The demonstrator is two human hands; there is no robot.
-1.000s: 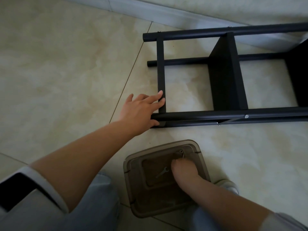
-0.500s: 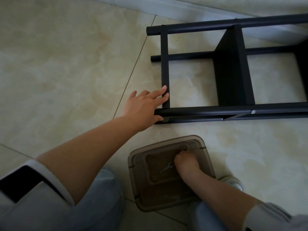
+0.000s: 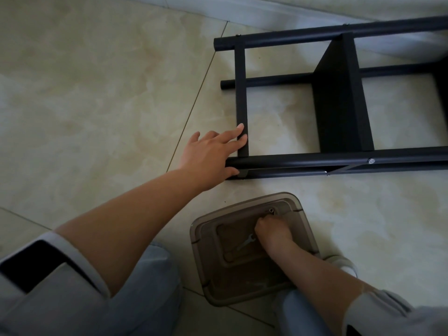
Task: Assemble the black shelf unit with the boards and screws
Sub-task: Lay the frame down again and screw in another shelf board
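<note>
Both hands are working low over the floor [image 3: 97,105]. Left hand [image 3: 208,156] is lying with straight fingers against the black shelf unit [image 3: 339,163], fingertips touching the end crossbar and the thumb lying under the near rail at its corner. Right hand [image 3: 272,230] is curling inside the brown plastic tray [image 3: 203,241]; whether those fingers are pinching anything cannot be told, since the knuckles are hiding them.

Lying on its side, the shelf unit is running off the right edge of view, its far rail sitting close along the pale baseboard [image 3: 291,13]. One black board [image 3: 339,100] is standing fixed between the rails, right of the crossbar. Left of the shelf unit, wide bare tile is stretching to the frame edge, crossed by a thin grout line. The tray is sitting just in front of the shelf unit's near rail, apart from it, between the person's knees.

Inside the tray, a small flat wrench [image 3: 246,241] is lying just left of the right hand, and a screw [image 3: 271,210] is resting just beyond the knuckles. A silver bolt head [image 3: 371,161] is showing on the near rail. No readable writing is showing anywhere.
</note>
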